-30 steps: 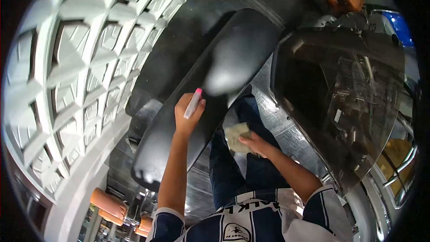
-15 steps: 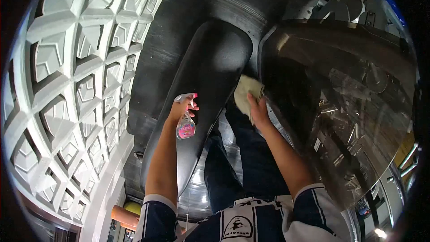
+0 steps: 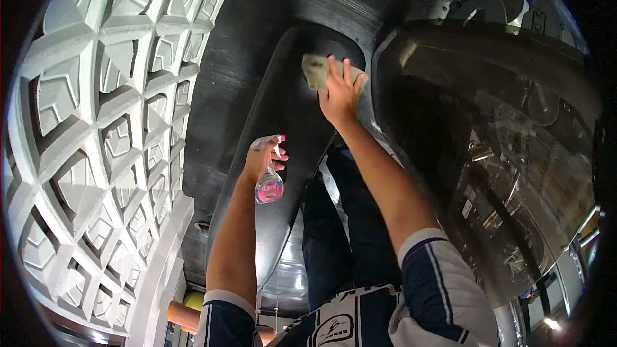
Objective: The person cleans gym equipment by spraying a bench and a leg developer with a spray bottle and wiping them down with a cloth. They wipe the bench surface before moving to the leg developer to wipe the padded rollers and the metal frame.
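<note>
My left hand [image 3: 260, 159] is wrapped around the neck of a clear spray bottle [image 3: 268, 189] with a pink label and a pink nozzle tip. The bottle hangs upright over a long black padded seat [image 3: 299, 45]. Toward the seat's far end, my right hand [image 3: 340, 96] lies over a pale yellowish cloth [image 3: 315, 72], fingers spread across it. The cloth appears to be against the seat's surface and is slightly blurred. Part of it is hidden under the palm.
A white lattice panel [image 3: 96, 109] rises on the left. To the right stands a large dark transparent cover [image 3: 495, 90] with metal parts behind it. Black flooring or panelling [image 3: 222, 90] runs beside the seat. An orange cylindrical object [image 3: 183, 315] is at lower left.
My right hand has carried the cloth forward and left, from beside the seat onto its far part, and its fingers have spread. My left hand and bottle have barely moved.
</note>
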Demonstrator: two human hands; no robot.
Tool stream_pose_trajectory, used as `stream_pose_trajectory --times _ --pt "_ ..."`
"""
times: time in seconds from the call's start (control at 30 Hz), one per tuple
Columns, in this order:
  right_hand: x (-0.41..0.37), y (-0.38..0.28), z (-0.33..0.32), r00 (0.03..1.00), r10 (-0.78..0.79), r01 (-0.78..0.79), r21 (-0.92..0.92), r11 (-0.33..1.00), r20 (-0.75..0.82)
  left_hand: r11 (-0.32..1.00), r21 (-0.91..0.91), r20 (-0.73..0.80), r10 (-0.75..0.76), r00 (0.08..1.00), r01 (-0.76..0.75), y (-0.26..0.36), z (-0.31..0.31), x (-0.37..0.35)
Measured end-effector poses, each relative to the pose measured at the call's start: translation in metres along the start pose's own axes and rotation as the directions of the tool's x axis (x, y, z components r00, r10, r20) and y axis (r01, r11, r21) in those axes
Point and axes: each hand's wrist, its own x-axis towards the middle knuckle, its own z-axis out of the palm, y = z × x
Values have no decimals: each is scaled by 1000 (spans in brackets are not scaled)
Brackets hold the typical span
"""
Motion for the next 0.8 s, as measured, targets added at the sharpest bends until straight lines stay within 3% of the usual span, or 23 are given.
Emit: stream_pose_trajectory --times 0.03,0.1,0.17,0.23,0.27,0.3,0.37,0.4,0.5,0.53,0.57,0.63,0.7,0.73,0.77,0.8 --pt "-14 3 -9 1000 3 -3 -6 1000 -2 1000 -8 -10 -6 1000 6 0 0 0" --pt "-40 9 -32 943 -154 171 -31 985 294 1000 -10 16 21 1000 -21 2 -1 2" --pt "-51 21 -37 941 -107 154 -123 980 322 999 -30 39 30 999 -29 -3 -3 2" --pt "-46 32 -26 987 53 -37 -104 994 150 999 -38 43 24 999 -22 1 -1 0" --pt "-39 33 -15 995 78 -79 16 997 54 999 -27 57 40 998 -39 1 -1 -1" --pt "-27 27 -6 995 81 -83 20 996 54 998 -16 69 58 996 -57 1 -2 -2" --pt "-1 6 7 950 250 -232 114 966 -188 998 -9 56 63 996 -63 2 -1 -7" --pt "6 -5 12 950 251 -233 116 966 -184 998 -15 58 59 997 -58 2 -2 -6" --pt "4 -20 18 964 162 -174 -42 984 -209 999 -11 59 53 997 -52 3 -1 -7" --pt "-7 -19 16 995 -79 76 -38 996 -60 998 -7 58 64 996 -64 4 -1 -7" --pt "-18 -16 14 944 -317 318 2 948 88 997 -5 58 75 996 -74 4 0 -8" --pt "-35 -4 -7 920 -370 362 82 929 131 997 -1 66 76 995 -77 5 0 -9" --pt "-41 13 -23 960 -184 216 -140 966 210 997 -4 65 83 994 -83 5 0 -7" --pt "-41 21 -25 991 -80 103 -228 968 111 997 -6 61 81 995 -81 4 -1 -6" --pt "-36 30 -23 990 -81 105 -229 968 113 997 -7 57 76 995 -76 3 -1 -5" --pt "-26 37 -21 999 29 -27 -76 997 30 997 -7 55 73 996 -73 2 -1 -5"
